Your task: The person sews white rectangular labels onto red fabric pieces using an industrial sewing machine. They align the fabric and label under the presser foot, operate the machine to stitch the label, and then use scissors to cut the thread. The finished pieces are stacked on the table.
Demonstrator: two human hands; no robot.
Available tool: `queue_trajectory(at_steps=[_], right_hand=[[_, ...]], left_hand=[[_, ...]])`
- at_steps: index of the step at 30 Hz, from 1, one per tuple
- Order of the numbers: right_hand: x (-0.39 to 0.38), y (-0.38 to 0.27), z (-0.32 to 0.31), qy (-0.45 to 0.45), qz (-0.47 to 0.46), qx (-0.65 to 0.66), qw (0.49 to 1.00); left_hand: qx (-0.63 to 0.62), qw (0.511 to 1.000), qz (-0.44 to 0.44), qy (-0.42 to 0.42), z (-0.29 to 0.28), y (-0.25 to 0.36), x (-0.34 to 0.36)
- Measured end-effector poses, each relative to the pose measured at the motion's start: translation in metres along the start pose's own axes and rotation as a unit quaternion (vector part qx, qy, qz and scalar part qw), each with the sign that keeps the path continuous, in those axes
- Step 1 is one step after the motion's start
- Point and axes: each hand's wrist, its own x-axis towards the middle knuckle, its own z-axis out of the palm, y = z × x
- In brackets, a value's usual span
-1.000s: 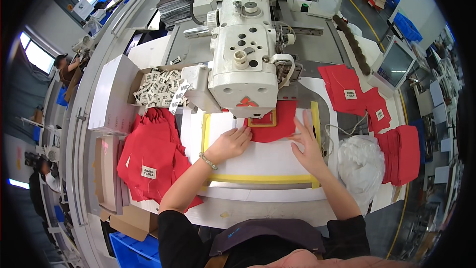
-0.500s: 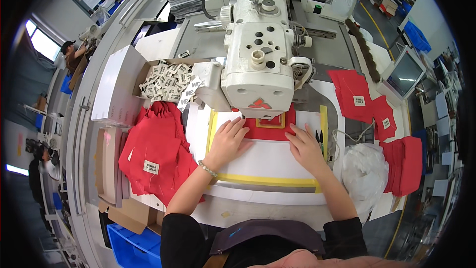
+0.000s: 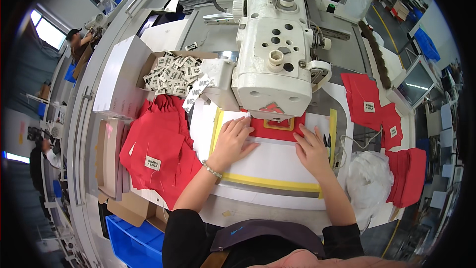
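Note:
A red fabric piece (image 3: 267,133) lies flat beneath the head of a white sewing machine (image 3: 272,79), inside a small yellow frame (image 3: 292,124). My left hand (image 3: 232,140) rests with fingers spread at the fabric's left edge. On the other side, my right hand (image 3: 311,148) lies open, its fingertips at the right edge of the fabric. Under both hands is a white sheet (image 3: 270,163) bordered by yellow tape. Neither hand grips anything. The machine head hides the far part of the fabric and the needle area.
To the left are a heap of red fabric pieces (image 3: 153,139), a pile of small labels (image 3: 173,73) in a box and a white carton (image 3: 116,79). At right sit labelled red pieces (image 3: 358,94), a plastic bag (image 3: 368,176), a red stack (image 3: 409,173) and a screen (image 3: 415,79).
The whole view has shifted slightly, so the machine and table appear further right. Both hands stay spread beside the red fabric, with little visible movement against it.

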Motion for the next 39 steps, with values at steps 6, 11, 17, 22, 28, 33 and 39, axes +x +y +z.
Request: queue_trajectory(at_steps=[6, 11, 17, 22, 28, 33, 39], right_hand=[[0.0004, 0.0002, 0.0001, -0.013, 0.011, 0.016, 1.000], [-0.0015, 0.0007, -0.0001, -0.013, 0.025, 0.036, 0.999], [0.0004, -0.0050, -0.0044, 0.023, 0.065, 0.018, 0.997], [-0.0036, 0.0010, -0.0020, 0.046, 0.072, -0.045, 0.995], [-0.0055, 0.0032, -0.0011, 0.054, 0.056, -0.068, 0.995], [-0.0065, 0.0035, -0.0027, 0.053, 0.050, -0.073, 0.995], [-0.0052, -0.0019, -0.0061, 0.049, 0.050, -0.092, 0.993]], left_hand=[[-0.008, 1.000, -0.001, 0.010, 0.0022, -0.0028, -0.0035], [-0.003, 1.000, 0.006, 0.012, 0.0037, -0.0028, -0.0059], [0.010, 0.999, 0.021, 0.030, 0.0024, -0.0012, -0.0056], [0.029, 0.999, 0.026, 0.036, 0.0048, -0.0003, -0.0061], [0.035, 0.998, 0.035, 0.035, 0.0047, -0.0005, -0.0068], [0.036, 0.998, 0.037, 0.035, 0.0045, -0.0002, -0.0068], [0.040, 0.998, 0.034, 0.033, 0.0031, 0.0003, -0.0065]])
